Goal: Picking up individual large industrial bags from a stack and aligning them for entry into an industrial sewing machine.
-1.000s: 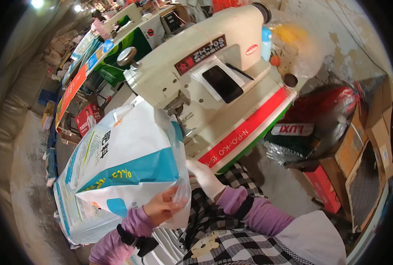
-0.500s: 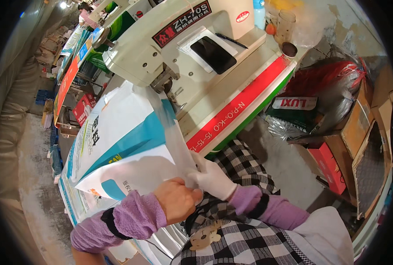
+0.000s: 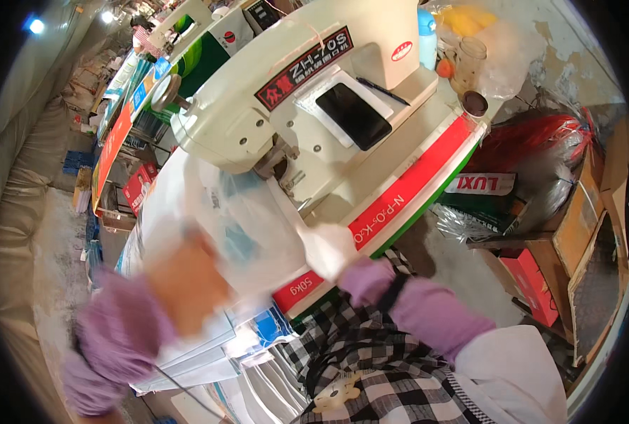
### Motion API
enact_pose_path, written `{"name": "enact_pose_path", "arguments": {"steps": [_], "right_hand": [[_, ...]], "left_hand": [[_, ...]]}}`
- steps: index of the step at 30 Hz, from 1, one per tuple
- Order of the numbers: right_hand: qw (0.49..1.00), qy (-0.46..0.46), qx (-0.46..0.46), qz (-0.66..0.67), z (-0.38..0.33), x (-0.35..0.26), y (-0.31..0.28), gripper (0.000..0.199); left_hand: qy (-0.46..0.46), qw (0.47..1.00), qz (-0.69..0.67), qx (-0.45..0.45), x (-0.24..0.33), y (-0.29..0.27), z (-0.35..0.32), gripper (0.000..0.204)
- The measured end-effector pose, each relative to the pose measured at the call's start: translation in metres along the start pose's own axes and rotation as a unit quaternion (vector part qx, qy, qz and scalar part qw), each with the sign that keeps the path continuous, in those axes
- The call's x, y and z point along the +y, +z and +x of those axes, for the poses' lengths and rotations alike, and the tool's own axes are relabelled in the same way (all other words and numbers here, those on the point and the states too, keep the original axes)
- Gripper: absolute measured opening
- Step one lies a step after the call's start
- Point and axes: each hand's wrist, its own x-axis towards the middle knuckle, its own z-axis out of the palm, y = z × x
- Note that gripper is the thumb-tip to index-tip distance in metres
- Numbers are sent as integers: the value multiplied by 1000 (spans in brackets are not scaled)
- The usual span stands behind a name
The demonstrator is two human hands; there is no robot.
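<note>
By the sewing machine (image 3: 219,134), the gloved right hand (image 3: 330,251) meets the bag (image 3: 251,244), perhaps to steady it; whether its fingers or the blurred left hand's (image 3: 191,279) grip it, I cannot tell.

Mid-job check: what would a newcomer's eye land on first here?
The big cream sewing machine, upper middle, carrying a black phone on a white pad. By its left end, the blurred left hand and white-gloved right hand are at a white-and-blue bag.
</note>
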Motion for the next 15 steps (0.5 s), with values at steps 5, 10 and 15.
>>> {"name": "enact_pose_path", "arguments": {"steps": [5,10,15], "right_hand": [[929,-268,233,102,25,33,66,47],[996,-24,21,79,-51,30,18,58],[930,56,-115,345,-65,10,10,64]], "left_hand": [[92,961,-259,-10,77,63,141,24],[104,916,-387,6,9,68,79,32],[18,847,-511,144,57,182,69,66]]}}
